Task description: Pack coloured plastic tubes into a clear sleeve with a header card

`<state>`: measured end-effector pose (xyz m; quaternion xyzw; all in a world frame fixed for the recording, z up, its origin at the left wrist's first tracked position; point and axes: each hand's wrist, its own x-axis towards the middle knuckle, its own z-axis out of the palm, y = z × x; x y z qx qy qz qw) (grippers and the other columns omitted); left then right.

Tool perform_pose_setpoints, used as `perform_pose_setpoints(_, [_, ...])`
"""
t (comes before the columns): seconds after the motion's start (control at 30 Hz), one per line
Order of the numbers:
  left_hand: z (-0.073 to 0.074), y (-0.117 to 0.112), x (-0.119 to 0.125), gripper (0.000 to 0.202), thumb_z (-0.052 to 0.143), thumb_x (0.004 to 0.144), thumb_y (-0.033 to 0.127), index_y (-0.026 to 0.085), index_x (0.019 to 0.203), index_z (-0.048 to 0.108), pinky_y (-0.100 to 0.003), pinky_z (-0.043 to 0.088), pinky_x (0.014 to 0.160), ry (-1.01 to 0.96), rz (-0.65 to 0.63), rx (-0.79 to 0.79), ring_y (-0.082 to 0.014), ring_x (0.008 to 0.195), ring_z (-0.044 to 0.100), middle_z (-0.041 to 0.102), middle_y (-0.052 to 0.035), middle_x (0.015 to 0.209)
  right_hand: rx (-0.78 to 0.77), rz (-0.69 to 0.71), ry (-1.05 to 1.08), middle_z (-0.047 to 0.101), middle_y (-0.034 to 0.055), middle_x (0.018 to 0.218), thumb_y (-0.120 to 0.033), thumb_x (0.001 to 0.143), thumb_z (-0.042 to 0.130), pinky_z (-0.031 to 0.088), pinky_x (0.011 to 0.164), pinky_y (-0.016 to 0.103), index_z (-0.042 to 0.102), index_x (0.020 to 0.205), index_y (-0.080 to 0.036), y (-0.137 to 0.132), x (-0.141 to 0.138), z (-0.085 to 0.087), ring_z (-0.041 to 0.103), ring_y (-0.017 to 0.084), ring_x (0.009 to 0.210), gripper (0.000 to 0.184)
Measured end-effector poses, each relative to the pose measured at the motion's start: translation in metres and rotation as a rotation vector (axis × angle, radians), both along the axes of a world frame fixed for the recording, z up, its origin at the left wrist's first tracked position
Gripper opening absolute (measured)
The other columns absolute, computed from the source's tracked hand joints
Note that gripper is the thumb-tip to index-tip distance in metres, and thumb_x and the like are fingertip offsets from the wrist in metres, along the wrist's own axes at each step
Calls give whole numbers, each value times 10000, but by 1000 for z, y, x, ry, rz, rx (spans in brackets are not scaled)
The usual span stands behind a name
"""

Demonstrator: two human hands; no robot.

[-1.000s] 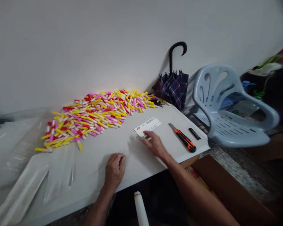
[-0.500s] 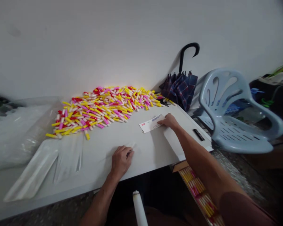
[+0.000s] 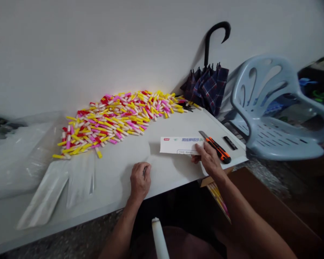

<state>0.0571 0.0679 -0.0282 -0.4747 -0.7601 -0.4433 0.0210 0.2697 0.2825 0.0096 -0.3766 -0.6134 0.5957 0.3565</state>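
Observation:
My right hand (image 3: 208,158) grips a white printed card (image 3: 175,144) at its right end, thumb on top, and holds it above the table. The card bears a red logo and blue lettering. Lower left of it, my left hand (image 3: 140,180) rests on the table (image 3: 118,187) with curled fingers; whatever may be in them I cannot make out. Just right of my right hand lies an orange and black utility knife (image 3: 218,149) with its blade out. A pile of small white sticks with yellow, pink and red ends (image 3: 110,120) spreads along the wall.
Clear plastic sleeves (image 3: 44,194) and a large clear bag (image 3: 24,154) lie at left. A black bar-shaped object (image 3: 230,142) sits by the right edge. Beyond are a plaid umbrella (image 3: 209,86) and a blue chair (image 3: 280,133). Below the table, a cardboard box (image 3: 259,201) shows.
My right hand has drawn the card nearer and turned it level, and the utility knife now shows beside it. My left hand stays about where it was. The view has shifted slightly.

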Motion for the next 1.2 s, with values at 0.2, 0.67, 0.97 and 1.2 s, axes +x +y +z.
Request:
perform_pose_setpoints(0.2, [-2, 3, 0, 118, 534, 1009, 251, 209, 948, 626, -375, 479, 875, 119, 5, -1, -222, 912, 596, 669, -44, 912, -13, -28, 41, 643, -12, 631, -602, 950, 590, 493, 470, 268, 517, 925, -214, -36, 6, 1, 610, 150, 486, 395])
perform_pose_setpoints(0.67, [-1, 2, 3, 114, 528, 1009, 219, 214, 957, 630, -385, 473, 892, 227, 18, -30, -228, 915, 604, 686, -47, 928, -14, 68, -68, 618, -20, 628, -589, 967, 571, 486, 513, 284, 539, 941, -232, -51, 18, 9, 597, 162, 525, 360])
perform_pose_setpoints(0.97, [-1, 3, 4, 110, 530, 1008, 204, 208, 960, 629, -381, 460, 880, 252, 27, -33, -224, 910, 605, 689, -46, 923, 1, 139, -131, 628, -6, 625, -573, 969, 579, 473, 534, 280, 553, 886, -227, -44, 21, 10, 593, 167, 550, 357])
perform_pose_setpoints(1.2, [1, 2, 6, 124, 520, 1007, 188, 207, 963, 635, -383, 443, 854, 319, 27, -51, -227, 900, 603, 702, -53, 924, -63, 233, -196, 649, 1, 579, -615, 943, 586, 452, 520, 281, 537, 838, -224, -35, 21, 13, 575, 168, 523, 408])
